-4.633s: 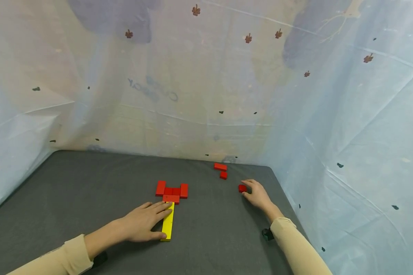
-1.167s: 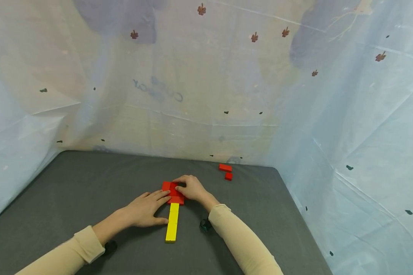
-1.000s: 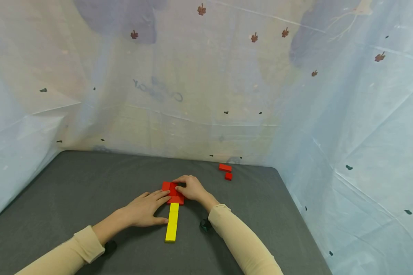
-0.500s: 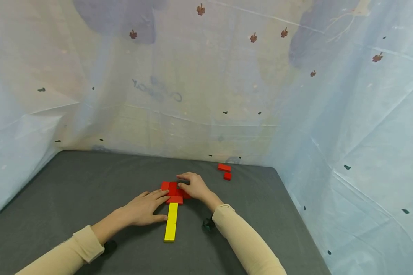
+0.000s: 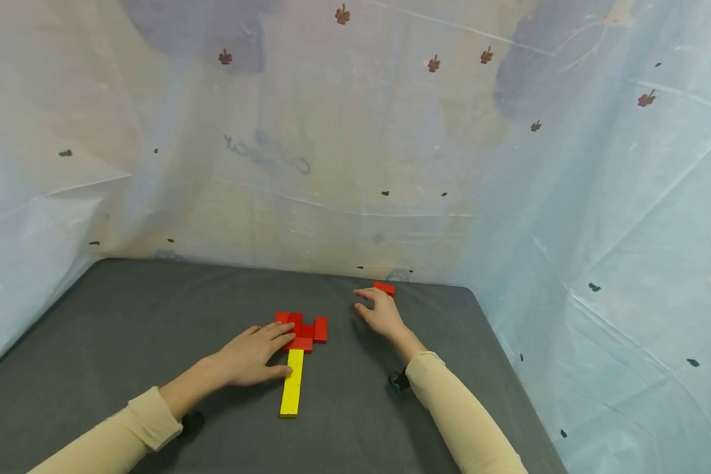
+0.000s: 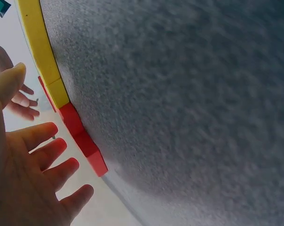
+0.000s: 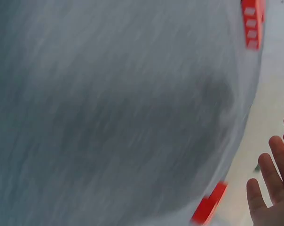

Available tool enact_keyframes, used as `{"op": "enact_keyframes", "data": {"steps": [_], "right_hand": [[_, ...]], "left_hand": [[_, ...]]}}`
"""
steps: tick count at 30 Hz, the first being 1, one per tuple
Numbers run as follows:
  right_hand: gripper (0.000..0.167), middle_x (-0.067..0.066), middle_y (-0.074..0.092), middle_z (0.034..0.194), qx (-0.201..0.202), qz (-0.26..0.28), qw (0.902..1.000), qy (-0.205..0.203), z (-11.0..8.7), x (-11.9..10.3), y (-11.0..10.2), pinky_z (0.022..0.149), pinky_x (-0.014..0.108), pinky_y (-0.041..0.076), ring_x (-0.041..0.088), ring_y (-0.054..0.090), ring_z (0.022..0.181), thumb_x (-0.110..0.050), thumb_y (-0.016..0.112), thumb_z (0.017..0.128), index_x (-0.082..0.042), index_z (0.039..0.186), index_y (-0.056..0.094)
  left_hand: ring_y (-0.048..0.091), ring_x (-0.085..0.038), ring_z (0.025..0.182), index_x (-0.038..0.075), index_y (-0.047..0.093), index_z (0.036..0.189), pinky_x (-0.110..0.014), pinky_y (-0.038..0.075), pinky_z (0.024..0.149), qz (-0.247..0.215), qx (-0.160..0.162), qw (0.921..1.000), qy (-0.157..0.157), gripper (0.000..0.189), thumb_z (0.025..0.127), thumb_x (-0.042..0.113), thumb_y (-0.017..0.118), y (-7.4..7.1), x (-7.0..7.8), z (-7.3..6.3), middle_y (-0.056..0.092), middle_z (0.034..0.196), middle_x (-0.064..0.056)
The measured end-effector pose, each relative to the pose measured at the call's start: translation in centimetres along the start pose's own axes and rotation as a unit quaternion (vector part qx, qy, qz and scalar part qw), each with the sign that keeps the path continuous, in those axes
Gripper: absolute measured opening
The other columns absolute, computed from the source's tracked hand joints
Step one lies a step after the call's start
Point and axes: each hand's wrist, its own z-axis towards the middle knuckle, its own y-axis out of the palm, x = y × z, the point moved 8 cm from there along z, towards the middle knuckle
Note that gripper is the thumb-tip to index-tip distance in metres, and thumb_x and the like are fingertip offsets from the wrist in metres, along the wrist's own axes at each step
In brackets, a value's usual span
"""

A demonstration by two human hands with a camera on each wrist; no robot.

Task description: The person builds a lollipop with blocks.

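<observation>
Red blocks (image 5: pixel 320 329) form a cluster in the middle of the grey table, with a yellow strip (image 5: pixel 292 388) running from it toward the near side. My left hand (image 5: pixel 243 359) rests its spread fingertips on the cluster's left part, partly covering it, while its thumb touches the strip's left edge. In the left wrist view the yellow strip (image 6: pixel 41 42) meets the red blocks (image 6: pixel 83 139) end on. My right hand (image 5: pixel 384 316) hovers to the right, fingers parted, holding nothing. Right behind it lie two loose red blocks (image 5: pixel 384 287), the nearer one mostly hidden by the hand.
The grey tabletop (image 5: pixel 172 316) ends at a pale plastic sheet (image 5: pixel 308 217) that hangs along the back and right side. A dark wrist camera (image 5: pixel 398 380) sits under the right sleeve.
My right hand brought a red block from the right to the cluster, let go, and moved right toward the two loose blocks. My left hand slid slightly up, its fingers now on the red blocks.
</observation>
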Motion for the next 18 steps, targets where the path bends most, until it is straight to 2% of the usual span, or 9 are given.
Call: {"op": "enact_keyframes", "data": {"steps": [8,18], "right_hand": [[0.039,0.016,0.061,0.143,0.039,-0.074,0.9946,0.062,0.0,5.4,-2.9,0.113,0.058,0.042,0.041,0.053,0.136,-0.013,0.071,0.099,-0.007,0.138,0.068],[0.039,0.018,0.058,0.146,0.018,-0.102,0.9878,0.116,-0.3,8.7,-3.6,0.112,0.059,0.041,0.042,0.050,0.137,-0.016,0.071,0.100,-0.008,0.138,0.068]], "left_hand": [[0.032,-0.036,0.153,0.012,0.045,0.159,-0.066,0.025,0.120,-0.002,-0.016,0.9999,-0.004,0.083,0.096,0.062,0.065,0.4,0.1,0.4,0.034,0.168,-0.009],[0.032,-0.039,0.153,0.010,0.045,0.158,-0.068,0.026,0.119,-0.005,-0.023,0.9997,0.001,0.087,0.094,0.066,0.065,0.6,0.4,0.1,0.034,0.167,-0.012]]}}
